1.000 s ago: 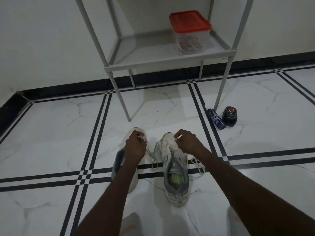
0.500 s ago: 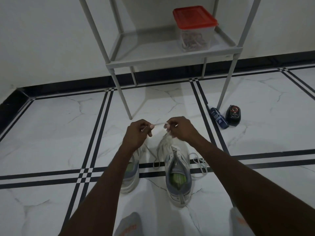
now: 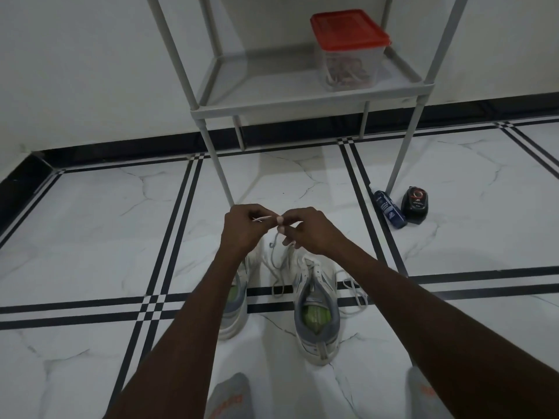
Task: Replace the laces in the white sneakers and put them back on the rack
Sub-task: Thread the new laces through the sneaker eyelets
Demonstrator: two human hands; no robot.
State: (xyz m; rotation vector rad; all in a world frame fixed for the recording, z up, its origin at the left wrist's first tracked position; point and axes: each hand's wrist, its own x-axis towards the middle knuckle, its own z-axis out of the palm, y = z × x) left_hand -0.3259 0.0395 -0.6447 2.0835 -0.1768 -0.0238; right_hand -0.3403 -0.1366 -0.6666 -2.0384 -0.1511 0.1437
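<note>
Two white sneakers with grey trim and green insoles stand on the marble floor, the right one (image 3: 316, 313) in full view, the left one (image 3: 234, 306) partly hidden by my left forearm. My left hand (image 3: 242, 228) and my right hand (image 3: 305, 229) meet above the toes, each pinching an end of the white lace (image 3: 276, 258). The lace hangs down from my fingers to the right sneaker. More lace loops (image 3: 355, 293) lie on the floor to the right of that shoe. The grey rack (image 3: 272, 105) stands against the wall behind.
A clear box with a red lid (image 3: 348, 49) sits on the rack's low shelf. A blue bottle (image 3: 390, 208) and a black round tin (image 3: 415, 204) lie by the rack's right front leg. My grey socks (image 3: 230, 397) show at the bottom edge.
Both hands have risen off the shoe toes and come together, drawing the lace ends up above the sneakers. The view has shifted slightly.
</note>
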